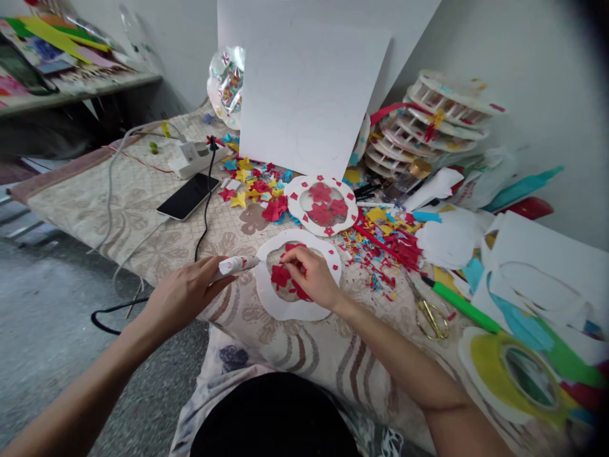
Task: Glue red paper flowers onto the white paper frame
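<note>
My left hand [193,289] is closed around a white glue gun [233,265], its nozzle pointing right at the left rim of a scalloped white paper ring [272,303]. Red paper flowers [280,277] fill the clear middle of this ring, and a few small red pieces dot its right rim. Over the flowers, my right hand [311,276] pinches thumb and fingers together; whatever is between the fingertips is too small to make out. Just behind lies a similar ring [295,212] with red pieces around its rim and red flowers inside.
Paper stars [245,168] and red scraps [402,247] lie behind the rings. A phone [188,197] and black cord [205,219] are at left. Gold-handled scissors [432,320], a green-handled knife [464,306] and yellow tape [490,368] lie right. A tiered paper model [394,143] stands behind.
</note>
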The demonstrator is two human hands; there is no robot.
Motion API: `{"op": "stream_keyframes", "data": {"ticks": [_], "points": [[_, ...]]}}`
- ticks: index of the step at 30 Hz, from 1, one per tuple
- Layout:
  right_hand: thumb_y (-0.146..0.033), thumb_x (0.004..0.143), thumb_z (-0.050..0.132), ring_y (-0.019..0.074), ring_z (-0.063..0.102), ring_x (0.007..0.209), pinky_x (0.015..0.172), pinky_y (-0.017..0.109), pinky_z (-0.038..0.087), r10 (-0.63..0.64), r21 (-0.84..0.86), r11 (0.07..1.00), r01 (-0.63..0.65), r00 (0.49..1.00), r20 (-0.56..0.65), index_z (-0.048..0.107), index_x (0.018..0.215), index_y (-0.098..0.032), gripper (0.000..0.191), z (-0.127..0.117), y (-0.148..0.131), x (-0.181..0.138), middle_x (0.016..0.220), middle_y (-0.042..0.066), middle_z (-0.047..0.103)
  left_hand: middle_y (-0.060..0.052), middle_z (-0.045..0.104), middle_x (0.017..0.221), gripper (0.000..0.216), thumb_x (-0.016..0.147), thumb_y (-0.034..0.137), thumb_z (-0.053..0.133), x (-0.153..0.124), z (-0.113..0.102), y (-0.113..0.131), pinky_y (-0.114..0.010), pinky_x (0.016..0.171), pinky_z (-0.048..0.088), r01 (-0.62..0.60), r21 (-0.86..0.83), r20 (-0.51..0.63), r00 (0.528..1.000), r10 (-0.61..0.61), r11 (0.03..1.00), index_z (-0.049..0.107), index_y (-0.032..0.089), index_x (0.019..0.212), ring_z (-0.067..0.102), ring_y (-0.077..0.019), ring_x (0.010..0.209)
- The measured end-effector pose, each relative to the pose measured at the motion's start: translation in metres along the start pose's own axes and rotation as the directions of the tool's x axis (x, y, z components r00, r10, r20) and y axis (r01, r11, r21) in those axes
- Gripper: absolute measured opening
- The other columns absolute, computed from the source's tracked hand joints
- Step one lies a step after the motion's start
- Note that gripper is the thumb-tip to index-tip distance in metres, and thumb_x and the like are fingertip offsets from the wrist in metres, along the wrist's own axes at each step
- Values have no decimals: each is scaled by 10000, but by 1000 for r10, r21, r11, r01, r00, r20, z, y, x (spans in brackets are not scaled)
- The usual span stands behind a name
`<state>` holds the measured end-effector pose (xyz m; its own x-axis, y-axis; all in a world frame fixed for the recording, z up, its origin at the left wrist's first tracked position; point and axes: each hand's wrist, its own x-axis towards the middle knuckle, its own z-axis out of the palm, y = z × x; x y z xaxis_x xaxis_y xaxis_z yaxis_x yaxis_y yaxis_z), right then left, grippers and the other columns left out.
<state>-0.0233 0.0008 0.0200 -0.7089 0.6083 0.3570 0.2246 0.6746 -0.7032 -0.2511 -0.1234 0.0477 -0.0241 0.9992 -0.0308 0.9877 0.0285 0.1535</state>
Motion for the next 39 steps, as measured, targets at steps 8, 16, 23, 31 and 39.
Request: {"op": "stream_keyframes", "data": {"ticks": [8,16,23,31,39], "points": [[-107,846,446,165,545,845,780,302,430,16,-70,997,-11,998,62,527,861,-209,131,16,4,22,876,30,581,-87,640,893,413,906,480,325,1,3,2,-292,616,374,-7,-90,-28,1000,5,996,526,164,1081,625,-231,753],[-67,866,417,166,536,894,798,288,441,-94,-174,976,132,973,211,531,864,-198,174,29,11,32,941,49,549,-58,602,768,350,875,493,408,-9,7,-20,-271,584,337,100,-139,-162,979,-123,985,517,167,806,581,-195,672],[-39,868,408,179,539,912,761,288,448,-262,-301,881,364,907,330,562,919,-194,224,39,30,37,960,64,566,-27,535,668,365,853,500,439,-8,11,-26,-256,547,300,147,-200,-210,959,-189,969,430,189,663,543,-170,632],[-78,893,424,169,569,925,783,294,470,-376,-312,815,488,856,355,593,937,-191,207,38,38,40,978,63,609,-17,503,637,346,847,485,453,-7,13,-30,-250,546,298,161,-259,-206,954,-217,952,440,185,676,517,-159,616],[-109,907,429,184,573,891,760,306,476,-423,-328,758,564,807,412,625,915,-151,200,36,37,44,968,88,631,-12,481,614,343,842,477,460,-5,12,-30,-250,550,292,200,-278,-191,947,-258,940,427,189,660,499,-155,604]]}}
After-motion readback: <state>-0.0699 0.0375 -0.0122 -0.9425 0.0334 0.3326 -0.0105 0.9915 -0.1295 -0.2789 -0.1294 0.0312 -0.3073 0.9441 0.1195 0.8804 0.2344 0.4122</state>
